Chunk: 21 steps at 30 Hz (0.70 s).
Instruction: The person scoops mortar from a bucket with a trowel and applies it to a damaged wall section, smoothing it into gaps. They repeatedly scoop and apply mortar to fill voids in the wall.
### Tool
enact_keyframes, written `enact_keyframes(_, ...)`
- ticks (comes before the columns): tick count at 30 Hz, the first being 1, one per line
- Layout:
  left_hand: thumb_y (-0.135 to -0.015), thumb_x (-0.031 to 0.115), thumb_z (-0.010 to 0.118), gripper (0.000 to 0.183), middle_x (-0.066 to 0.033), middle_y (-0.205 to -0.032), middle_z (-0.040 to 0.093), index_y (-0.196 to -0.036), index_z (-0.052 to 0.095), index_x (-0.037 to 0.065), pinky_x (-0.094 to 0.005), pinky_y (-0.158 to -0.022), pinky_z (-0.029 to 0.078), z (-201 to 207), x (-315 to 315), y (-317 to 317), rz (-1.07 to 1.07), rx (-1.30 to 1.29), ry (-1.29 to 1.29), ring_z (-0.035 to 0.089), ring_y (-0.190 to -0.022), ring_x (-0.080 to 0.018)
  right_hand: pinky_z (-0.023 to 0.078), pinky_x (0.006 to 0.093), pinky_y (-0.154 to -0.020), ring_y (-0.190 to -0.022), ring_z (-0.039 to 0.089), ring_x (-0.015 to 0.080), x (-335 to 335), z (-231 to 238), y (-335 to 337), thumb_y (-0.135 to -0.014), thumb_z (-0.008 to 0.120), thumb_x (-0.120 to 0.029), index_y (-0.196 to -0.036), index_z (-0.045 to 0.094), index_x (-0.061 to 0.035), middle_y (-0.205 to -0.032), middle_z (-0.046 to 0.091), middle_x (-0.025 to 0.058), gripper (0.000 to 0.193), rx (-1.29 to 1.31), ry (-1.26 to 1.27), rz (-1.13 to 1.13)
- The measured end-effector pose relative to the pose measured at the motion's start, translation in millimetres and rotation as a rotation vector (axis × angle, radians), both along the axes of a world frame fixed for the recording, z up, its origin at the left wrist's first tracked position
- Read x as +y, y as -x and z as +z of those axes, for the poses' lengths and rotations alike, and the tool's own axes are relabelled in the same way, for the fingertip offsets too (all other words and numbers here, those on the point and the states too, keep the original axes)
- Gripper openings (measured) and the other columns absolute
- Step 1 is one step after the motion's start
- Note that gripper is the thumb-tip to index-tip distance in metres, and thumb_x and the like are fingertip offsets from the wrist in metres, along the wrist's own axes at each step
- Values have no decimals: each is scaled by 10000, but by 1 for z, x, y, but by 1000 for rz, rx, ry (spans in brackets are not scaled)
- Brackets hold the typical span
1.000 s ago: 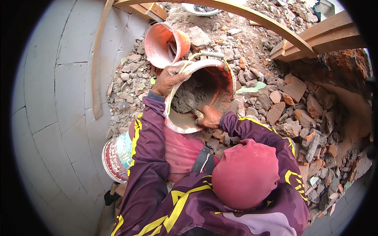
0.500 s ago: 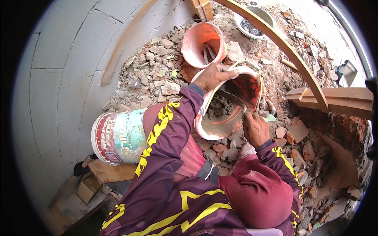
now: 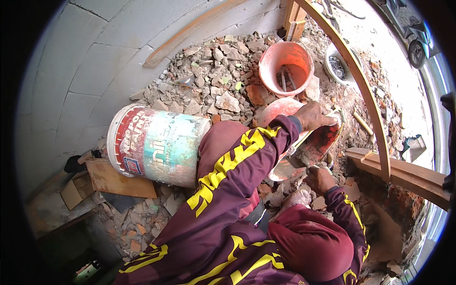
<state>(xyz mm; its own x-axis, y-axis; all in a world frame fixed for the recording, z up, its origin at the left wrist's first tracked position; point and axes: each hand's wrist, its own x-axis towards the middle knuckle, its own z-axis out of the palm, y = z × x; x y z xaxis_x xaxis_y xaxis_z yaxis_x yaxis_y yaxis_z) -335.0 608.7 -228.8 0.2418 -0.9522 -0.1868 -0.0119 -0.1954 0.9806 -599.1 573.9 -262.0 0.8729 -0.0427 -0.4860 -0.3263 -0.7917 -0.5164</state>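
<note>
A red-orange bucket (image 3: 278, 109) with a pale rim lies tilted between my legs, its mouth towards me. My left hand (image 3: 312, 117) is closed over its upper rim. Wet grey mortar (image 3: 313, 153) sits inside, and grey smears coat the lower lip. My right hand (image 3: 320, 180) is closed on the handle of what looks like a trowel (image 3: 298, 160), at the bucket's mouth; much of the blade blends with the mortar. Broken brick and stone lie under and around the bucket.
Beyond stands another red bucket (image 3: 286, 49) with tools inside, beside a pale basin (image 3: 352, 76) of small metal pieces. A paint bucket (image 3: 159, 142) lies sideways by my left leg. Rubble (image 3: 209, 78) borders the block wall (image 3: 76, 80). Wooden strips (image 3: 368, 85) and a beam (image 3: 403, 175) stand right.
The view has swung, shifting the scene. The bucket's mouth now shows more edge-on under my left hand. The blade, earlier deep inside against the bucket wall, is now nearer the lower lip.
</note>
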Motion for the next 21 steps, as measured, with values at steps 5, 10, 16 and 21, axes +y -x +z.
enact_keyframes(5, -875, 384, 731, 431, -145, -882, 747, -1054, 743, -8, -329, -812, 504, -2, 5, 1, -16, -30, 13, 644, -827, -143, 483, 444, -657, -686, 634, 351, 41, 7, -32, -833, 705, -325, -1011, 653, 51, -761, 628, 247, 420, 78, -314, -227)
enact_keyframes(10, -939, 309, 694, 402, -56, -1001, 736, -1102, 719, -58, -242, -853, 485, -9, 6, -12, 29, 132, 41, 626, -911, -91, 475, 392, -692, -734, 612, 227, 62, 25, -27, -854, 701, -347, -1219, 649, 8, -773, 628, 207, 512, 29, -621, -603)
enact_keyframes(16, -957, 298, 676, 398, -35, -1014, 718, -1125, 708, -61, -220, -855, 472, 3, 14, -30, -46, 92, -45, 614, -922, -72, 524, 473, -634, -728, 645, 365, 41, 26, 15, -876, 666, -286, -1098, 617, -99, -824, 597, 133, 294, -315, 233, -337)
enact_keyframes(21, -965, 272, 664, 378, -19, -1011, 710, -1144, 702, -59, -224, -859, 470, 9, 15, -7, -31, 166, 0, 597, -922, -64, 523, 513, -667, -758, 650, 431, 5, 62, 24, -923, 615, -293, -1046, 587, -14, -825, 655, 226, 306, -150, 212, -443)
